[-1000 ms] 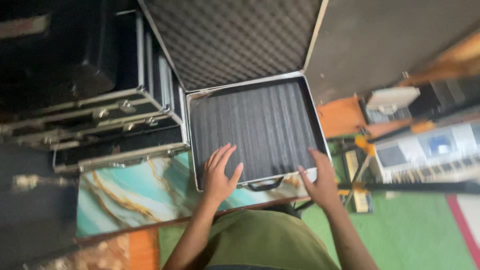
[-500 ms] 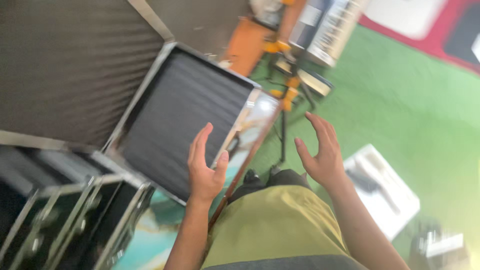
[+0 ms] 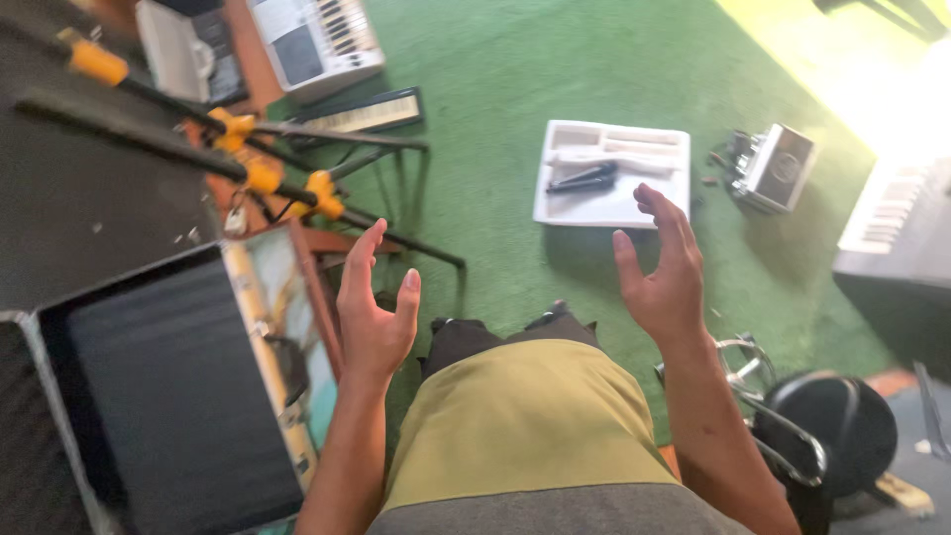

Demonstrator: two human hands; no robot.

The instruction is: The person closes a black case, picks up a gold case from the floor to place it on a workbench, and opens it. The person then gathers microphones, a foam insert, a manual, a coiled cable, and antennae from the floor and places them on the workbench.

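below, both hands empty, left hand (image 3: pixel 374 317) beside open case (image 3: pixel 168 386), right hand (image 3: pixel 662 272) apart

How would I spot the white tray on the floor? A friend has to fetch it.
Look at the green carpet ahead of the person's raised right hand. The white tray lies flat there, left of a small boxy device. It alone is white, with compartments, holding a dark object.

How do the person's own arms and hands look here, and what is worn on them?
Both forearms are bare up to the picture's lower edge: no sleeves are visible. The left hand and the right hand wear no gloves, and no rings, watch or bracelet can be seen. Between the arms appears an olive-yellow garment with a grey band at the bottom edge.
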